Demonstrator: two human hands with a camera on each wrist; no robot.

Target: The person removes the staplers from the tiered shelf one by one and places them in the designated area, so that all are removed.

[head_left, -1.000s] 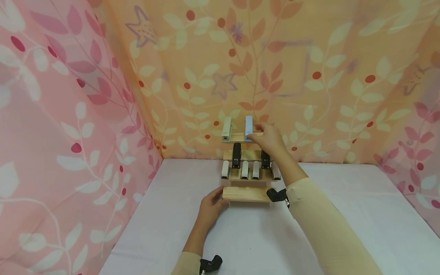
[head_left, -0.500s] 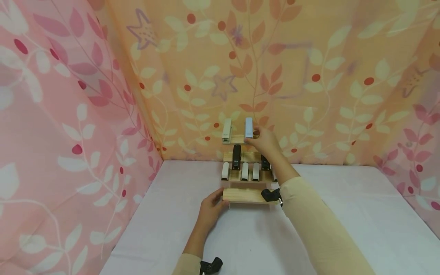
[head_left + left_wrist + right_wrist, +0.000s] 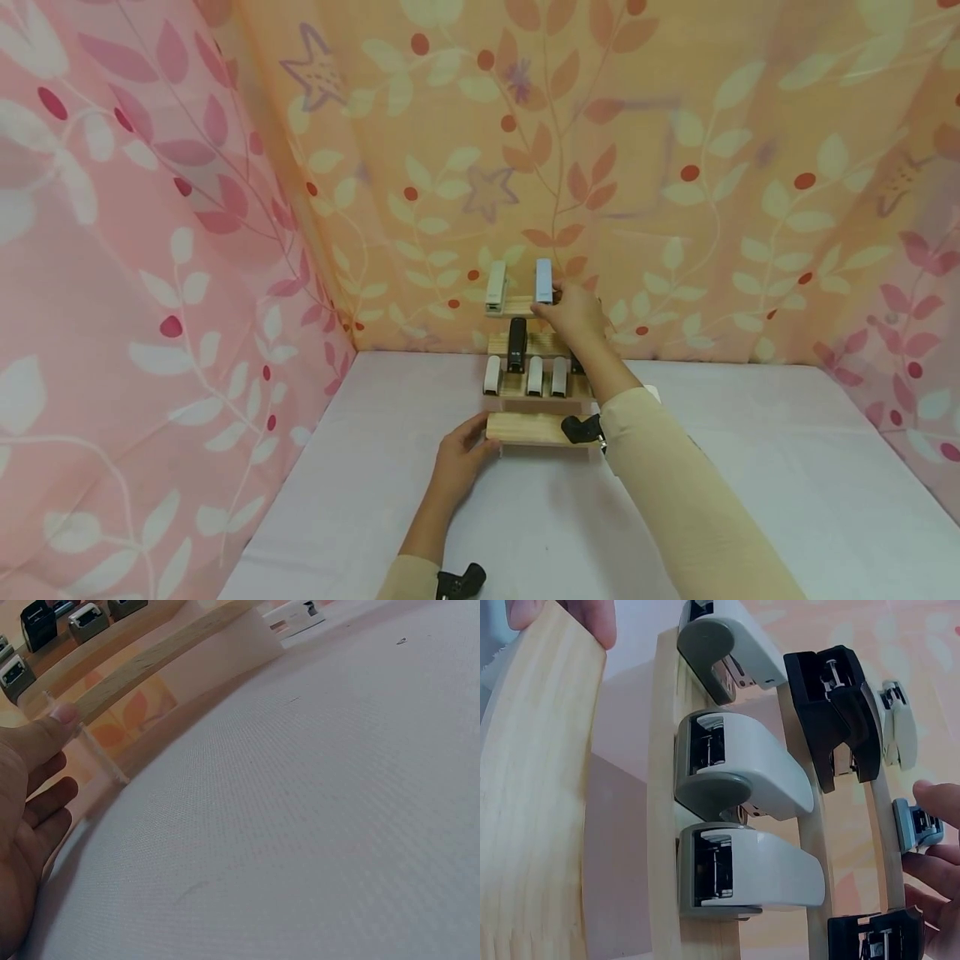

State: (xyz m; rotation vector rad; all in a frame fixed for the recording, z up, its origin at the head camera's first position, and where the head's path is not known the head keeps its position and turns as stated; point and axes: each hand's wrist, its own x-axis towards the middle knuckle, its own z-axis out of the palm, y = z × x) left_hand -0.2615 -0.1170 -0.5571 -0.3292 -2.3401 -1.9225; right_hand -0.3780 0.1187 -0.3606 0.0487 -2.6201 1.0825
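My right hand (image 3: 576, 317) is at the top tier of a stepped wooden rack and pinches a light blue stapler (image 3: 543, 282). In the right wrist view, its thumb and fingers are on opposite sides of the stapler. A pale green stapler (image 3: 496, 286) stands on the same tier, to the left. My left hand (image 3: 457, 458) grips the left end of the lowest wooden step (image 3: 525, 427), thumb at the front edge. Black staplers (image 3: 517, 344) are on the tier below the top, and white staplers (image 3: 535, 377) line the one under that.
The rack stands on a white-covered table (image 3: 337, 500), close to an orange patterned curtain (image 3: 420, 250). A pink curtain (image 3: 150, 333) hangs at the left. Right of the rack, a white object (image 3: 296, 619) lies on the table, mostly hidden by my sleeve in the head view.
My right forearm has shifted left, covering the rack's right end. A white object has come into sight beside the sleeve. My left hand has kept its place on the lowest step.
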